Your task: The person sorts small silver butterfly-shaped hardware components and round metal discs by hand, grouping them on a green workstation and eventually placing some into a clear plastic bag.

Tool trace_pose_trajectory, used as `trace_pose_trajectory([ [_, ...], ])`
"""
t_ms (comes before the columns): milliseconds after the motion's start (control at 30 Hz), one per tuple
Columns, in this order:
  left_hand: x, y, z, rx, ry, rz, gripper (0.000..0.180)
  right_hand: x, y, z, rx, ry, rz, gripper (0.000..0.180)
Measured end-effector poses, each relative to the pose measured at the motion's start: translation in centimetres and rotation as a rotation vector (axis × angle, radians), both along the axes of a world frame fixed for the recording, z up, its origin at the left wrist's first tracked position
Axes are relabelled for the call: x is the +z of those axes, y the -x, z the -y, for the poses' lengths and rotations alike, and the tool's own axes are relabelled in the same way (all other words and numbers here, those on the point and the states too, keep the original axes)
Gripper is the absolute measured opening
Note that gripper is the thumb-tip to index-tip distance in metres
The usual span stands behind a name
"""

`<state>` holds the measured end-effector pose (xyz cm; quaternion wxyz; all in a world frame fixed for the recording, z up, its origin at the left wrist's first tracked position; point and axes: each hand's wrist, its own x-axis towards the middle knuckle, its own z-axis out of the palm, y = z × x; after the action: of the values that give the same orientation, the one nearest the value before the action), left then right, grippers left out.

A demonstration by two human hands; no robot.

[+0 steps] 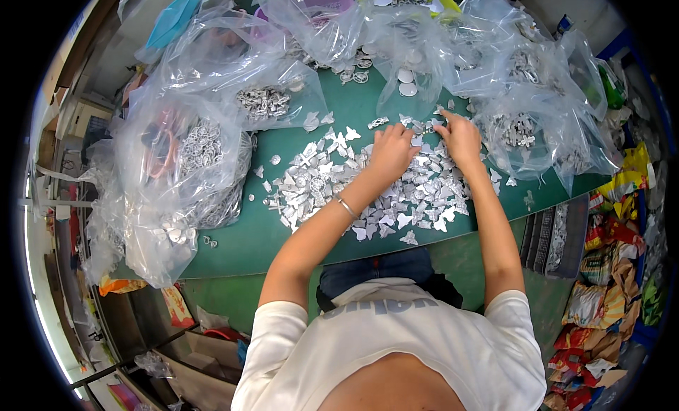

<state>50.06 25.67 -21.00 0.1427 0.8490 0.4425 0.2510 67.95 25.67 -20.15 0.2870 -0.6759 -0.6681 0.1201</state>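
Person wears a white T-shirt (304,361) with short sleeves (276,330), a wide rounded neckline (399,353) and large grey-blue lettering (389,307) across the chest, upside down in view. Thin, smooth silver-toned bangle (348,209) circles the left forearm; left hand (393,153) and right hand (461,139) are bare. Dark blue, denim-looking trousers (378,267) show past the shirt hem.

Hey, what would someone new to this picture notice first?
Probably the wide heap of silvery pieces on the green table, with the left hand and right hand at its far side. Next, the clear plastic bags of silvery parts crowding the table's left, far and right sides. A light-blue container also stands out at the picture's upper left.
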Motion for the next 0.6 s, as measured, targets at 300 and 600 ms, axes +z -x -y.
trace_pose_trajectory([
  [300,-0.5,-0.9,0.5,0.062,0.171,0.222,0.026,0.6,-0.2,1.4,0.015,-0.006,-0.719,0.015],
  [600,-0.5,-1.3,0.1,0.074,-0.04,0.232,0.016,1.2,-1.5,5.6,0.045,0.392,-2.28,0.024],
])
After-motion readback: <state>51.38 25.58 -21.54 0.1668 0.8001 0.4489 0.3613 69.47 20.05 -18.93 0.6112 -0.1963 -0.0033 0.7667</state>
